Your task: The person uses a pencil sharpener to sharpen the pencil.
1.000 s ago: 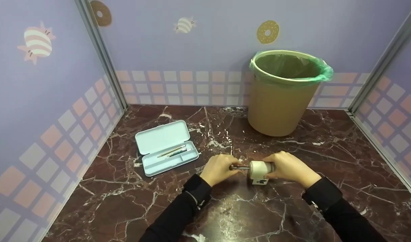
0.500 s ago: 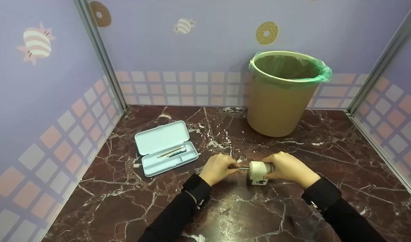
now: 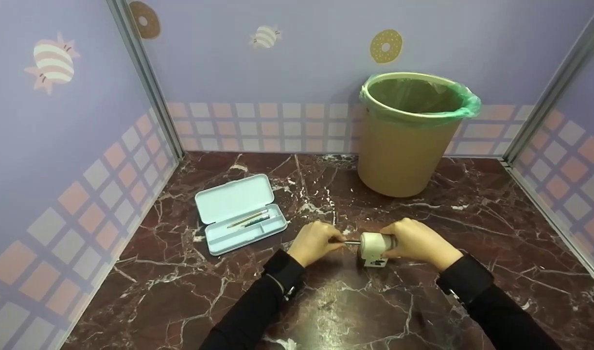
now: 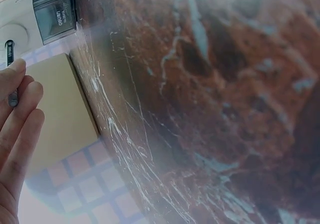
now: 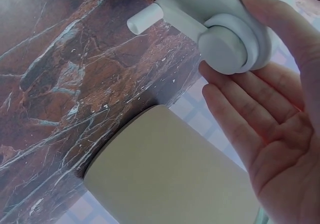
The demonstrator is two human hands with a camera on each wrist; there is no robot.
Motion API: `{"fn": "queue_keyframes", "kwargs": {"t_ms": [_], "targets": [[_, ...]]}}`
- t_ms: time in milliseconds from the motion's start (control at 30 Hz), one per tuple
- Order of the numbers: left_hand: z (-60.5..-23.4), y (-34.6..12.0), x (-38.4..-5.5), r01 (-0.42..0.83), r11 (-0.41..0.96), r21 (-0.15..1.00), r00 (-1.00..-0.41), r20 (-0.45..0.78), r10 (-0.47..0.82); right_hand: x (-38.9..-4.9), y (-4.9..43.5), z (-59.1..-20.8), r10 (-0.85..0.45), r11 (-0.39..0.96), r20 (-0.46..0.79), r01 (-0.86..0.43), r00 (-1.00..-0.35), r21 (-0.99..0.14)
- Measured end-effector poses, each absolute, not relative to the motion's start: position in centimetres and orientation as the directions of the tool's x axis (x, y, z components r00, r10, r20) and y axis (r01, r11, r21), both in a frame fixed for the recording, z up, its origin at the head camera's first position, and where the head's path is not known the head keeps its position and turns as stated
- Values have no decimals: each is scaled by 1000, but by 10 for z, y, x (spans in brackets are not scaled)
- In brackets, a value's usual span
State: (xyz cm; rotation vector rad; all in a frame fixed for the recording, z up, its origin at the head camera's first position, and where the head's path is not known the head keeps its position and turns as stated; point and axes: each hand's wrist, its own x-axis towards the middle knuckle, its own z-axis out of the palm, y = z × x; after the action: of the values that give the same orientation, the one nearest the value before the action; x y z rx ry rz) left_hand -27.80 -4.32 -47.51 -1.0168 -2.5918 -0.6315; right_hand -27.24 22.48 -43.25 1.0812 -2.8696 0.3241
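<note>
White sharpener [image 3: 373, 247]: left hand [image 3: 313, 243] pinches pencil [image 3: 354, 242] inserted in it; right hand [image 3: 421, 244] fingers clamp its opposite end. Feeding step, apparently; next likely needs its crank [image 5: 145, 19] turned.

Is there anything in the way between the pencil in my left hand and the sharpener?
Nothing visible: your left hand pinches the pencil, and its far end already meets the sharpener. Your right hand holds the sharpener from the opposite side.
</note>
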Motion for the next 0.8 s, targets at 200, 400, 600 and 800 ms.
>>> {"fn": "queue_keyframes", "kwargs": {"t_ms": [200, 400, 600, 800], "targets": [[-472, -44, -279, 701, 646, 303, -709, 390, 587, -273, 225, -432, -651, 728, 131, -664, -748, -171], [-471, -46, -280, 712, 637, 297, -699, 385, 602, -273, 225, -432, -664, 719, 136, -677, -736, -158], [-471, -49, -282, 719, 620, 316, -694, 380, 611, -272, 225, -432, -669, 713, 145, -684, -729, -153], [-472, -51, -283, 709, 616, 344, -705, 359, 611, -273, 225, -432, -663, 718, 145, -679, -735, -155]]}}
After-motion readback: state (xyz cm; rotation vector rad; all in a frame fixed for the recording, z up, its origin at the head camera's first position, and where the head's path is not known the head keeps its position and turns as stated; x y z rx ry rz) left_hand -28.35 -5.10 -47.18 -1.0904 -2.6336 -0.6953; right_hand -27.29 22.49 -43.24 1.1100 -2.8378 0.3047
